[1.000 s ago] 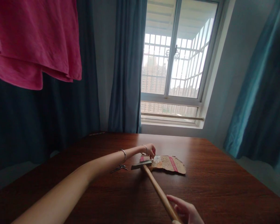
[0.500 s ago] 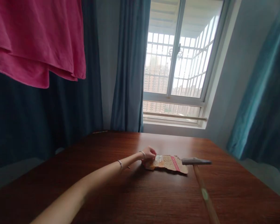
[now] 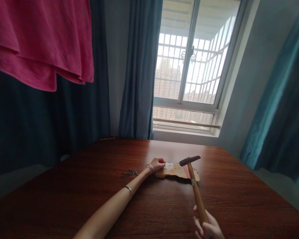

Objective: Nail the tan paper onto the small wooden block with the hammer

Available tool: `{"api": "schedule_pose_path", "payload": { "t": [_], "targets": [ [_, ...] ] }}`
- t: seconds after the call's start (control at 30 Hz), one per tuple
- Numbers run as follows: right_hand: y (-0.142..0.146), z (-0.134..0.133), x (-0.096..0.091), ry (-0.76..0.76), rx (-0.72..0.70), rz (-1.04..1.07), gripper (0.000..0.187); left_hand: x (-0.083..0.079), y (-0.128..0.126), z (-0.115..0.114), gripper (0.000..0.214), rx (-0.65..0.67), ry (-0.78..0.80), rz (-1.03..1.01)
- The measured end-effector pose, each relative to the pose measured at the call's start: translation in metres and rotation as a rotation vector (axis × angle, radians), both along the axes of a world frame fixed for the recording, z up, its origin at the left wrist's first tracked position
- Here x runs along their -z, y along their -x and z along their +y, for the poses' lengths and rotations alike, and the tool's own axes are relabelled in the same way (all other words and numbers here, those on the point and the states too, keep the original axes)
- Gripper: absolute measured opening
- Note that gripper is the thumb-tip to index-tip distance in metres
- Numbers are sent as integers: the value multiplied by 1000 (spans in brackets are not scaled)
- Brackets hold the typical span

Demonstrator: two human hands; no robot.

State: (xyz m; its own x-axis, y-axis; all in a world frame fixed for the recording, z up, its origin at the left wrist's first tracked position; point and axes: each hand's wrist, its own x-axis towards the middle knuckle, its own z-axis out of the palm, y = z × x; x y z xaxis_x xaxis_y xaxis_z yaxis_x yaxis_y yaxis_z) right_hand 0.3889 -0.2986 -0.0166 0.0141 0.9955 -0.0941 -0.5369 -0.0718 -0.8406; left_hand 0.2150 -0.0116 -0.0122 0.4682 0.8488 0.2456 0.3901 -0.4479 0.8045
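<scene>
Left arm stretched forward, left hand (image 3: 157, 164) fingers pinched; right hand (image 3: 208, 227) fist-closed, near body.

No readable text, label, brand, number or sign anywhere.

A dotted tan card (image 3: 175, 170) with a pink stripe lies on the dark reddish-brown table (image 3: 89, 192), the hammer (image 3: 193, 179) has a pale wooden handle and dark grey head, the curtains (image 3: 137, 69) are blue-grey, and the hanging cloth (image 3: 40, 39) is magenta.
</scene>
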Motion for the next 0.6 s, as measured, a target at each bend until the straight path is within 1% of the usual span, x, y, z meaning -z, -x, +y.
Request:
{"api": "schedule_pose_path", "payload": {
  "t": [0.13, 0.23, 0.43, 0.6],
  "targets": [
    [15, 21, -3, 33, -41, 29, 32, 0, 1, -3, 21, -7, -26, 11],
    [27, 31, -6, 62, -52, 70, 37, 1, 1, -4, 21, -22, -55, 26],
    [40, 33, -7, 46, 19, 70, 37, 5, 1, -3, 22, -16, -75, 24],
    [37, 32, -7, 38, 3, 67, 37, 7, 3, -2, 21, 21, -64, -20]
  ]
}}
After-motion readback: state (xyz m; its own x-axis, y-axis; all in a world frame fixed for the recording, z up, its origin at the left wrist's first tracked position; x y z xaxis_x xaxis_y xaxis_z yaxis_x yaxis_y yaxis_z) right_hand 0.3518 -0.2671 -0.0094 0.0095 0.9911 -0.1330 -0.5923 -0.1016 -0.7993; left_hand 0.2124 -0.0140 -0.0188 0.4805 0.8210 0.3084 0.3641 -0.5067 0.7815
